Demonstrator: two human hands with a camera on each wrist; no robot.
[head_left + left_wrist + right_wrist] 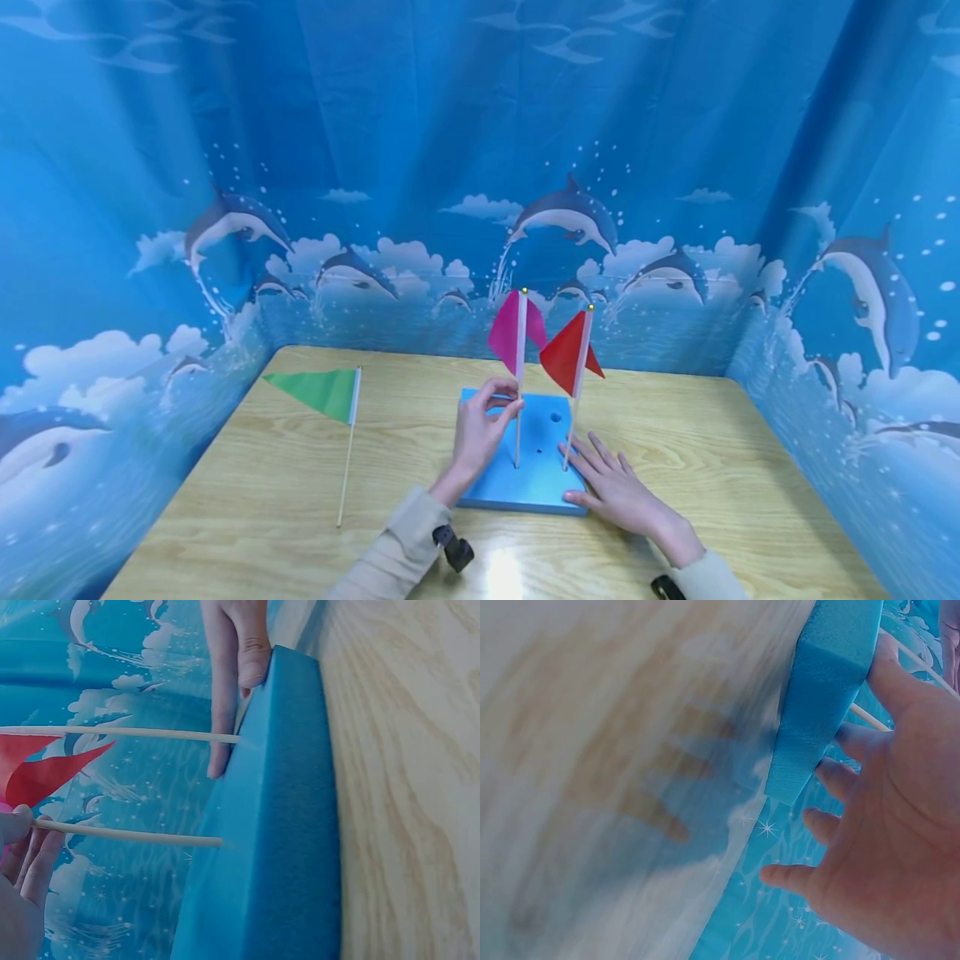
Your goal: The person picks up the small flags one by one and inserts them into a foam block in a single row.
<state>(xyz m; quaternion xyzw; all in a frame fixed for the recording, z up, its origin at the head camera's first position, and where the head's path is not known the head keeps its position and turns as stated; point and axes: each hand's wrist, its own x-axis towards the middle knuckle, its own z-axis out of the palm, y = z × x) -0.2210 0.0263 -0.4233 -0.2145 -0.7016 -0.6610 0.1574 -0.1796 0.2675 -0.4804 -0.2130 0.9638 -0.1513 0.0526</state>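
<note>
My left hand point(483, 425) pinches the wooden stick of a pink flag point(512, 329) between thumb and fingers; the stick's lower end meets a hole in a blue foam block point(487, 483). To its right a red flag point(566, 358) stands on its own stick in the same block, leaning slightly right. My right hand point(618, 492) rests with spread fingers on the block's right edge, beside the red flag's stick. In the left wrist view both sticks reach the foam block point(292, 825). The right wrist view shows the right hand point(900, 825) against the block's side.
A green flag point(318, 393) on a thin stick lies on the wooden table point(247, 500) at the left. More holes point(556, 417) show in the block's top. A blue curtain point(450, 125) printed with dolphins surrounds the table's back and sides.
</note>
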